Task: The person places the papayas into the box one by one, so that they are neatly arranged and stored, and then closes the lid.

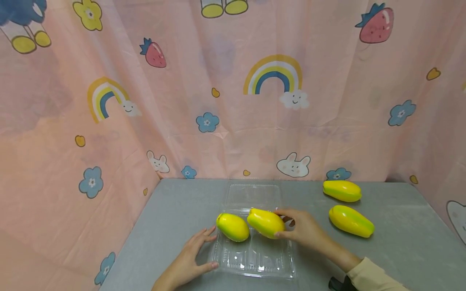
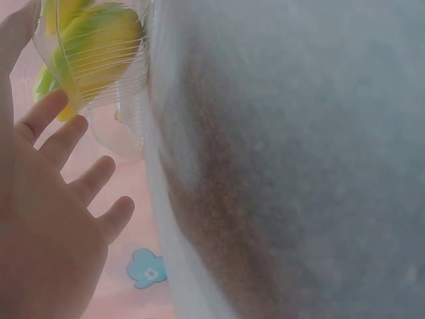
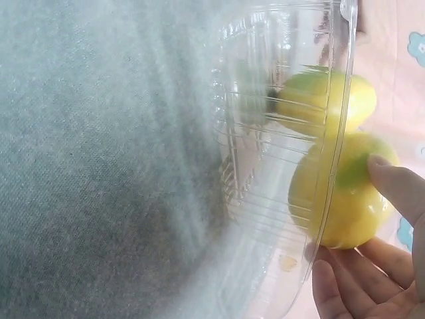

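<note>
A clear plastic container lies on the table with its lid folded back. One yellow-green papaya rests in its left half. A second papaya is beside it, on the right, held between the thumb and fingers of my right hand. In the right wrist view this papaya sits partly behind the container's clear wall. My left hand is at the container's left side, fingers spread and holding nothing. In the left wrist view its fingertips are close to the clear wall; contact is hard to tell.
Two more papayas lie on the grey table to the right, one behind the other. The transparent lid extends toward the back. A patterned pink curtain hangs behind the table. A black object shows beside the right sleeve.
</note>
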